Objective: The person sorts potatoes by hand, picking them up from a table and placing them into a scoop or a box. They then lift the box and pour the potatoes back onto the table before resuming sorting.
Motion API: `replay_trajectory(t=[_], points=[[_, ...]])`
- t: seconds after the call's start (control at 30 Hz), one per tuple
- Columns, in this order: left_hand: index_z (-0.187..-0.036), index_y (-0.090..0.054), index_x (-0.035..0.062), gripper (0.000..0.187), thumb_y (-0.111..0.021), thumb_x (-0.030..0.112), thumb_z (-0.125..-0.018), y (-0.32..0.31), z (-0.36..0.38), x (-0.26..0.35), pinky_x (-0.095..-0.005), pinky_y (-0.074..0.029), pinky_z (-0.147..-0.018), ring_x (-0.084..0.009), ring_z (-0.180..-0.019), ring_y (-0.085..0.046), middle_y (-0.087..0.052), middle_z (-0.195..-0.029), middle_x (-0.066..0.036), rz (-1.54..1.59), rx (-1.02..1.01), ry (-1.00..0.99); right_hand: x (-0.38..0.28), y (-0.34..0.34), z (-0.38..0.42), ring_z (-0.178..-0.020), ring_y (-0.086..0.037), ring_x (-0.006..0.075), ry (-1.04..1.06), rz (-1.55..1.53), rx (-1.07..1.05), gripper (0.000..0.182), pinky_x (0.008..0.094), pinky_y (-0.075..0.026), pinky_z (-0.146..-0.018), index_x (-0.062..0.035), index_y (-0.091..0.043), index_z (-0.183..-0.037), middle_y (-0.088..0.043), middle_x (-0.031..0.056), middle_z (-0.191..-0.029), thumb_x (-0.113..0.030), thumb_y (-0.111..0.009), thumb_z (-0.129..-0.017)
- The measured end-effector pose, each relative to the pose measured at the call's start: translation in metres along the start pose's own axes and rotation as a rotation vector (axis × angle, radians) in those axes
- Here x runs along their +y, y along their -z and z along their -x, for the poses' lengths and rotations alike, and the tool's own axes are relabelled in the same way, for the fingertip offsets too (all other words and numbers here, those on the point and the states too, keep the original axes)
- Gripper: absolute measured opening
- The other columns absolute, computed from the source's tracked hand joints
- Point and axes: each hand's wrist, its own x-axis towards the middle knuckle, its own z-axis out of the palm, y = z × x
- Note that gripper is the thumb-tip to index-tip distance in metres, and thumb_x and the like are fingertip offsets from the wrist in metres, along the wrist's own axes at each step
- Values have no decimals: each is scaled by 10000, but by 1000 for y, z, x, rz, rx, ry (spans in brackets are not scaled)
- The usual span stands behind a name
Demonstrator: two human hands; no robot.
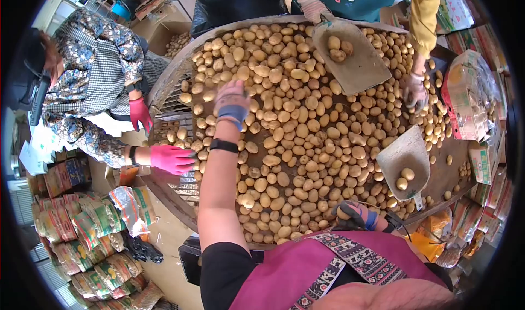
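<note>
Potatoes (301, 129) cover a large rimmed sorting table (169, 80). My left hand (232, 98), in a pale glove with a blue cuff, reaches across to the table's left part. Its fingers stretch out over the potatoes there, and nothing shows in them. Close to my body at the near edge is my right hand (356, 214), in a dark grey and blue glove. Its fingers curl round a potato (343, 213). To its upper right lies a metal scoop (402, 157) holding two potatoes (404, 178).
At the left, a co-worker's pink-gloved hands (172, 159) are by a slatted opening (174, 105). Across the table, another person holds a second scoop (355, 64) with several potatoes. A black-lined bin (235, 6) stands behind. Folded bags (87, 222) are stacked lower left.
</note>
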Motion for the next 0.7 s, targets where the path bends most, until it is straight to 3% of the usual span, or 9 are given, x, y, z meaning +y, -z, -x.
replay_trajectory(t=[0.13,0.2,0.33,0.37,0.47,0.57,0.63,0.67,0.7], points=[[-1319,-504,130,457,-531,145,-863,4,-23,70,-395,-421,-1041,-296,-1266,-488,-479,-1412,-108,258,2,-246,24,12,-8,-779,-622,127,353,414,-82,379,262,-520,-664,-103,-575,-1167,-615,50,-833,-425,-492,-985],[-1347,-487,139,481,-514,130,-867,-31,-34,80,-413,-407,-1056,-315,-1311,-438,-423,-1461,-109,108,-49,-203,8,8,3,-802,-604,113,-142,-142,-127,363,253,-507,-685,-111,-565,-1188,-614,39,-865,-406,-502,-986],[-1370,-465,146,507,-517,120,-866,-28,-34,91,-451,-389,-1068,-358,-1322,-411,-387,-1476,-137,37,-256,-107,6,11,11,-732,-558,92,106,22,-47,353,233,-460,-634,-84,-572,-1137,-598,5,-837,-394,-465,-1007],[-1406,-420,134,599,-614,162,-840,7,-29,95,-405,-348,-1111,-345,-1342,-388,-393,-1459,-153,67,-418,-80,5,18,14,-767,-578,120,119,-27,-118,361,255,-482,-666,-88,-558,-1152,-600,32,-887,-405,-503,-987],[-1386,-427,120,682,-714,319,-800,3,-6,86,-406,-384,-1075,-327,-1284,-456,-443,-1403,-148,186,-418,-55,4,14,7,-838,-602,146,310,-158,-90,389,280,-512,-753,-77,-490,-1203,-583,50,-950,-371,-561,-959],[-1347,-468,102,627,-717,278,-799,26,36,98,-398,-443,-999,-317,-1189,-531,-527,-1303,-146,122,-310,-135,5,2,0,-899,-605,182,308,-473,50,442,318,-529,-805,-87,-460,-1237,-579,84,-1022,-404,-569,-949],[-1294,-514,84,584,-745,231,-778,32,73,116,-364,-480,-920,-293,-1071,-591,-595,-1185,-147,587,-206,-272,20,11,-12,-1020,-609,245,298,-768,58,471,361,-536,-892,-110,-458,-1269,-573,128,-1169,-428,-576,-941],[-1262,-542,69,585,-780,172,-738,37,97,129,-338,-497,-869,-268,-984,-616,-623,-1101,-142,1024,-345,-309,22,11,-14,-1020,-609,245,293,-789,64,471,361,-536,-892,-110,-458,-1269,-573,128,-1169,-428,-576,-941],[-1283,-536,74,636,-810,172,-717,45,108,140,-338,-497,-868,-250,-984,-615,-625,-1103,-140,1069,-549,-513,20,12,-16,-1076,-593,266,301,-909,14,460,371,-529,-914,-120,-466,-1277,-552,140,-1229,-414,-578,-941]])
